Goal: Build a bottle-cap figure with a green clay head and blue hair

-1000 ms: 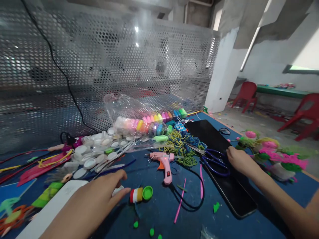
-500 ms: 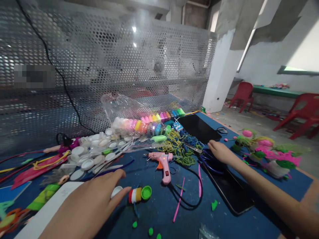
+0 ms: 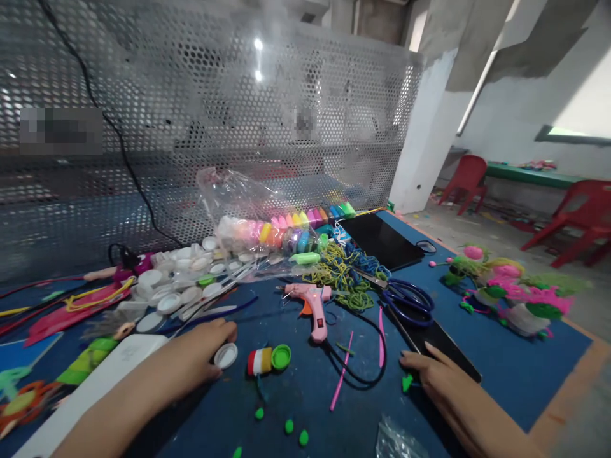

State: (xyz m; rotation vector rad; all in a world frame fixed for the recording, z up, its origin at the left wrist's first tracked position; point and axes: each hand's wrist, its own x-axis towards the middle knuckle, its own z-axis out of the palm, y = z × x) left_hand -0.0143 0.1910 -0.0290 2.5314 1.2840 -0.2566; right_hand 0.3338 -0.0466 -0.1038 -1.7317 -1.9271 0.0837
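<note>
My left hand (image 3: 203, 350) rests palm down on the blue table (image 3: 200, 416), fingers apart, beside a white round lid (image 3: 226, 355). My right hand (image 3: 436, 375) is at the lower right, fingers spread with nothing held, over the near edge of a black phone (image 3: 446, 346) and beside a small green piece (image 3: 407, 383). Blue-handled scissors (image 3: 409, 299) lie partly on the phone. Between the hands are a pink glue gun (image 3: 312, 308), a red, white and yellow piece (image 3: 259, 361) and a green cap (image 3: 281, 357).
Yarn (image 3: 353, 273), a black tablet (image 3: 382, 238), a clear bag (image 3: 229, 197) of coloured clay and many white lids (image 3: 167, 302) lie behind. Pink-and-green crafts (image 3: 508, 283) stand right. A white box (image 3: 95, 388) lies under my left forearm. A perforated screen (image 3: 267, 127) borders the back.
My right hand has left the scissors and moved down toward the small green piece. My left hand has drawn back slightly to the left, away from the red, white and yellow piece.
</note>
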